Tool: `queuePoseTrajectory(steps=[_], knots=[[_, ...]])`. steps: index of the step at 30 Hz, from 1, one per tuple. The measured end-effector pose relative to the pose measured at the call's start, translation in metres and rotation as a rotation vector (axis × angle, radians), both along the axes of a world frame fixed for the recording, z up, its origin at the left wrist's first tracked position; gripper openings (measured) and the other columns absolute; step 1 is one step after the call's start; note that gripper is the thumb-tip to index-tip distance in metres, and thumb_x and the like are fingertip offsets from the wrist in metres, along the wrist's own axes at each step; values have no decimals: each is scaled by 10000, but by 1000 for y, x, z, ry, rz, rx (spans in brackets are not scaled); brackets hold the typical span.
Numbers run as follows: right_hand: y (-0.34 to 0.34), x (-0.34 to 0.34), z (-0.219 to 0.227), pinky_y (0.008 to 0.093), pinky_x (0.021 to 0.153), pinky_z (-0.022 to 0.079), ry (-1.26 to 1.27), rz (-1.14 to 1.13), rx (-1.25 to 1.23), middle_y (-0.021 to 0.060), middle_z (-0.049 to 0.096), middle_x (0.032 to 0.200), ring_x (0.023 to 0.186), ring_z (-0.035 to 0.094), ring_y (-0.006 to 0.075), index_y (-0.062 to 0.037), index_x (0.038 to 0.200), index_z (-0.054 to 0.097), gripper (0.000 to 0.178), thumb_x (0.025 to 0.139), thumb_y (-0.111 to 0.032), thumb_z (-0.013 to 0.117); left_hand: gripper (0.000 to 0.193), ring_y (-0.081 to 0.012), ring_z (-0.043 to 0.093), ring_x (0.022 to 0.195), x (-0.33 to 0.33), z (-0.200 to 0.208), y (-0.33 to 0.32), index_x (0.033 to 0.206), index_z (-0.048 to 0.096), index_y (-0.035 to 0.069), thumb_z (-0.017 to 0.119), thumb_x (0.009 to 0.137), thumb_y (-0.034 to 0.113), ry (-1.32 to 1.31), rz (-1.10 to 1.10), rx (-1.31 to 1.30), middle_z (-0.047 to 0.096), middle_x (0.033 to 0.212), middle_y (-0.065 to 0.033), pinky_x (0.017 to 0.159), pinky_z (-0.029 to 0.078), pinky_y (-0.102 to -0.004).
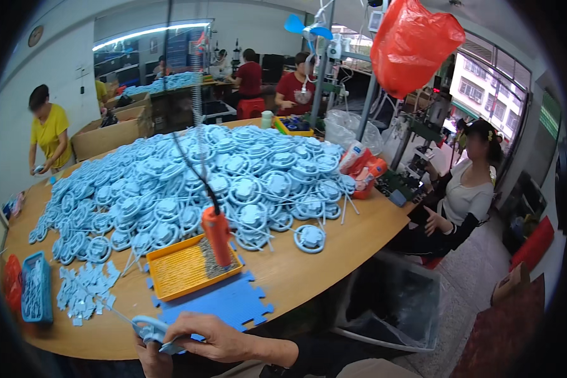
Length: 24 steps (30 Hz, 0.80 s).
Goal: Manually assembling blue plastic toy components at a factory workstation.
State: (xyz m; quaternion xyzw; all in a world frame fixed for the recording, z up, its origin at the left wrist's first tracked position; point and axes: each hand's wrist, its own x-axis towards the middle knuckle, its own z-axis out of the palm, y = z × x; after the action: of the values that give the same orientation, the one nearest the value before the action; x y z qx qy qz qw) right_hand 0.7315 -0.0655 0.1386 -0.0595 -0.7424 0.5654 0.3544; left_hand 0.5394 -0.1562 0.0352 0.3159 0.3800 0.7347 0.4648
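At the table's near edge, both my hands close on a light blue round plastic part with a coiled cord point(150, 329). My left hand point(152, 360) grips it from below, partly hidden by the part. From the right, my right hand point(211, 337) holds its side with bent fingers, thumb and index near a small flat light blue piece. A thin cord runs from the part up to the left. Beyond my hands lies a blue foam mat point(217, 309) with a yellow tray point(164, 296) of small screws. An orange electric screwdriver point(217, 236) hangs upright over the tray.
A large heap of similar light blue parts point(189, 183) covers the table's middle. Loose flat pieces point(85, 293) and a blue basket point(38, 290) lie left. A lined bin point(387, 302) stands below the right edge. A co-worker point(472, 189) sits right; others work farther back.
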Motion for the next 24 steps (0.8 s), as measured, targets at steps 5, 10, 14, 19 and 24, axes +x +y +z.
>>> queuePoseTrajectory(steps=[5,10,14,19,24], knots=[[30,32,-42,428,938,358,135,-95,258,50,612,1131,1127,461,310,-59,1024,622,191,837,-46,587,572,-223,496,1147,56,16,14,1353,348,44,579,873,256,48,-65,-227,492,1256,-114,959,426,-369],[53,68,-63,454,928,391,138,-303,443,67,603,1158,1106,517,322,-95,1084,632,251,840,-68,580,633,-241,483,1171,85,11,38,1369,316,37,609,867,289,-359,-294,-299,460,1302,-107,987,410,-376],[79,88,-77,420,879,454,83,-283,551,91,605,1125,1050,564,292,-81,1159,593,316,845,-118,605,685,-231,492,1159,89,-8,42,1354,331,29,696,793,175,-248,-310,-454,477,1280,-104,970,420,-368],[86,106,-71,477,968,381,-127,-147,368,145,463,1312,1189,435,385,-140,1090,646,289,805,-185,638,677,-221,492,1154,96,7,49,1352,330,22,674,773,85,-223,-274,-499,489,1264,-102,959,423,-353],[88,97,-86,397,984,374,-63,-126,-124,154,413,1363,1228,415,317,-99,1213,566,418,824,-222,657,703,-242,469,1187,103,21,55,1357,320,27,680,753,48,-129,-332,-580,464,1293,-99,985,400,-374]])
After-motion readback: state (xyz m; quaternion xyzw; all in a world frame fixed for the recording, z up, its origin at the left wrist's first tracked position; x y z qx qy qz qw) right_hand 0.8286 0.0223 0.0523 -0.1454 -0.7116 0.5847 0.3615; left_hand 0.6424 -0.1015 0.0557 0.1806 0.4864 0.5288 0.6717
